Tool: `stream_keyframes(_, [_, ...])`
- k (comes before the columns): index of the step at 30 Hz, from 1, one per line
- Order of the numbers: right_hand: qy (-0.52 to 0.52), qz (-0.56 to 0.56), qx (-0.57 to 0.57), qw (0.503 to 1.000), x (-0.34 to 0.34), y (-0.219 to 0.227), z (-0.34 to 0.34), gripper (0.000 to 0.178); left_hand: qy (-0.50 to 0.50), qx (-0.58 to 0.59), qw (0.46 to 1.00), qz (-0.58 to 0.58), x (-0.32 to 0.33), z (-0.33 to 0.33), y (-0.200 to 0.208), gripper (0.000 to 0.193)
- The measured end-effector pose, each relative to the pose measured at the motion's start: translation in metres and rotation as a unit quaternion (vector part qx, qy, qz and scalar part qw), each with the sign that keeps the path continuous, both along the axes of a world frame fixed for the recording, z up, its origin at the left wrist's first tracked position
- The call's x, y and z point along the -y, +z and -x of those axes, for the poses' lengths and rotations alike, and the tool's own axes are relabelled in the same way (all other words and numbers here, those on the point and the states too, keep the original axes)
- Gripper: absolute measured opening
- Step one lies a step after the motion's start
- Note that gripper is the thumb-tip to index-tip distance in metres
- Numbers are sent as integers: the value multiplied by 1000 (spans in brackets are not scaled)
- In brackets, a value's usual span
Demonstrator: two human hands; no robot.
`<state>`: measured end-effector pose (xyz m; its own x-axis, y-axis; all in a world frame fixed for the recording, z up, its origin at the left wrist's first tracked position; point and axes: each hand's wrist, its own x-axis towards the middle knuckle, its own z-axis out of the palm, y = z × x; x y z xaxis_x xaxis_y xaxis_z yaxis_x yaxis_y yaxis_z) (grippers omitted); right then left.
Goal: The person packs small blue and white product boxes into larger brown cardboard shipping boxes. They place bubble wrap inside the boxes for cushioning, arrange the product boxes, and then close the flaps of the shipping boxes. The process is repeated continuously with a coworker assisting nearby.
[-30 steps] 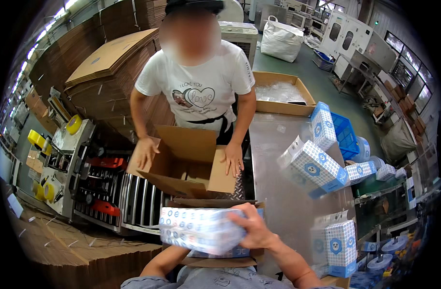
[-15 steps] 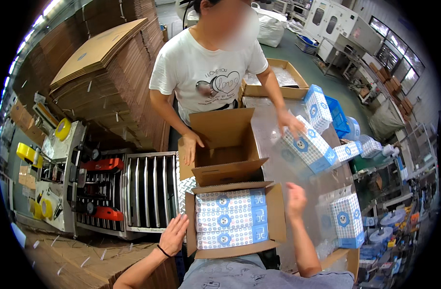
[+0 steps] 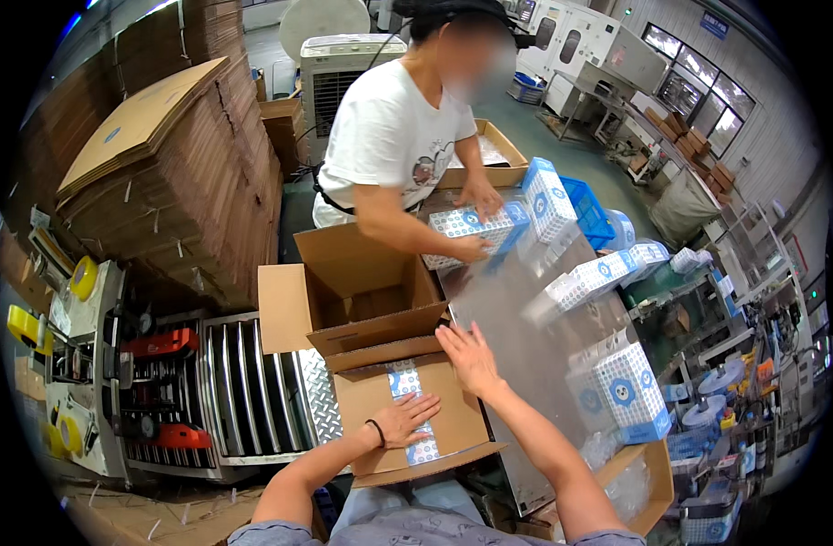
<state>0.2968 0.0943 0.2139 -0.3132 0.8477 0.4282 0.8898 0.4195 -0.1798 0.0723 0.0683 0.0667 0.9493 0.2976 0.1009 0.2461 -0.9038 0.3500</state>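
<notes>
In front of me stands a cardboard box [image 3: 362, 400], its two side flaps folded inward. Through the gap between them shows a strip of white-and-blue printed packs [image 3: 403, 378]. My left hand [image 3: 405, 420] lies flat across the gap and the flaps, fingers stretched out. At the box's far right corner, my right hand [image 3: 469, 359] rests on the flap edge with its fingers extended. The near flap [image 3: 434, 462] and the far flap [image 3: 384, 351] still stick outward. Beyond it sits a second cardboard box [image 3: 366, 300] with nothing visible inside.
A co-worker [image 3: 389, 127] across the metal table [image 3: 516, 364] holds a printed pack [image 3: 475, 227]. More packs stand on the right, one a white-and-blue pack [image 3: 627, 391]. To the left are a roller conveyor [image 3: 252, 391] and stacked flat cartons [image 3: 180, 182]. A blue crate [image 3: 587, 214] sits behind.
Both side flaps have folded in over the packs, and my hands have moved onto them. The co-worker has turned and drawn a pack closer, letting go of the second box. My view has shifted.
</notes>
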Motion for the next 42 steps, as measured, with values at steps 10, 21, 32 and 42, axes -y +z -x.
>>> stream_keyframes(10, [150, 318, -5, 936, 64, -101, -58, 53, 114, -54, 974, 188, 21, 3, 9, 61])
stream_keyframes(21, [132, 578, -217, 775, 28, -97, -83, 47, 446, -19, 894, -29, 26, 82, 26, 56])
stream_keyframes(32, [-158, 267, -451, 837, 129, -177, -19, 52, 511, 277, 776, 245, 66, 102, -28, 46])
stream_keyframes(42, [-159, 232, -513, 811, 127, -246, 175, 57, 446, 175, 846, 235, -27, 299, -26, 47])
